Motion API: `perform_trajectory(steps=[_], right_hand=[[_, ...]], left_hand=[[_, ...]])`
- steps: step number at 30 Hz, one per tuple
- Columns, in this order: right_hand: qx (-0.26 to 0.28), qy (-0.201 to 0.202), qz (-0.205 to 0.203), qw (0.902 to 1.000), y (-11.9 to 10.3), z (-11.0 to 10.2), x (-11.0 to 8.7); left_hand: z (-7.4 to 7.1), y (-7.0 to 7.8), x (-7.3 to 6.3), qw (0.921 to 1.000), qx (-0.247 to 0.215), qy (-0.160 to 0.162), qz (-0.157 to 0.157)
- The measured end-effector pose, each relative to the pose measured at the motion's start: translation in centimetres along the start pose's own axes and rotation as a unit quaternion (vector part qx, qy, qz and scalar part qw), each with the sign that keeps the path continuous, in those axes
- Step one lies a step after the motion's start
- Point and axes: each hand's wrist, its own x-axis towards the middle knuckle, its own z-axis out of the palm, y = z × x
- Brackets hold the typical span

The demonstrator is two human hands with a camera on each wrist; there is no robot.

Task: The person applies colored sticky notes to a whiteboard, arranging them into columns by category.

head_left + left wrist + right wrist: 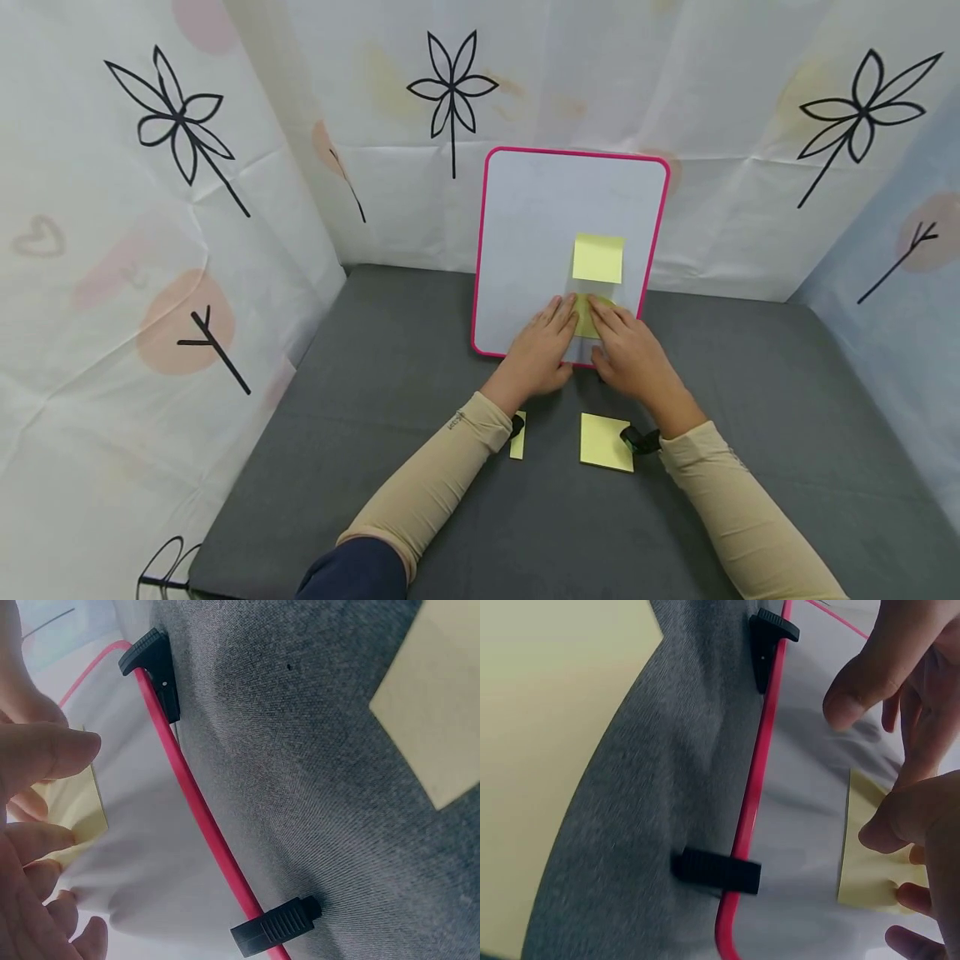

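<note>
A pale yellow sticky note [587, 317] lies on the white surface near the lower right of a pink-framed whiteboard [525, 242]. My left hand [538, 346] touches the note's left side with extended fingertips. From the other side, my right hand [633, 350] presses its fingertips on the same note, thumb held apart and lower down. The hands partly cover the note. Just above it, another yellow sticky note [597, 258] is stuck to the board. In the right wrist view the lower note [870, 847] shows under the fingers.
On the grey table [420, 350], a yellow sticky-note pad [603, 440] lies by the right wrist and a narrow yellow piece [517, 446] by the left. Black clips [274, 928] grip the board's lower edge. Behind stands a patterned cloth backdrop [390, 100].
</note>
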Motion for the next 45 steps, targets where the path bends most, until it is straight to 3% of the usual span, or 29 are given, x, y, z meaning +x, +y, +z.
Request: perform_trajectory(steps=[19, 28, 35, 39, 45], right_hand=[[-0.003, 0.001, 0.056, 0.9984, 1.4, -0.8, -2.4], [0.017, 0.029, 0.043, 0.9985, 1.4, -0.7, -2.4], [0.072, 0.064, 0.023, 0.9951, -0.2, -0.7, -2.2], [0.108, 0.065, 0.019, 0.9918, -1.3, -0.4, -2.2], [0.188, 0.034, 0.030, 0.9810, -3.3, -0.1, -2.3]], left_hand=[[-0.4, 0.1, -0.1, 1.0000, -0.003, -0.008, -0.005], [-0.4, 0.1, -0.2, 0.9997, -0.005, -0.023, -0.010], [-1.1, 0.2, -0.6, 0.9990, -0.010, -0.041, -0.015], [-1.7, 0.1, -1.7, 0.9996, -0.013, -0.023, -0.011], [-2.3, -0.7, -4.2, 0.9990, -0.026, 0.035, 0.005]])
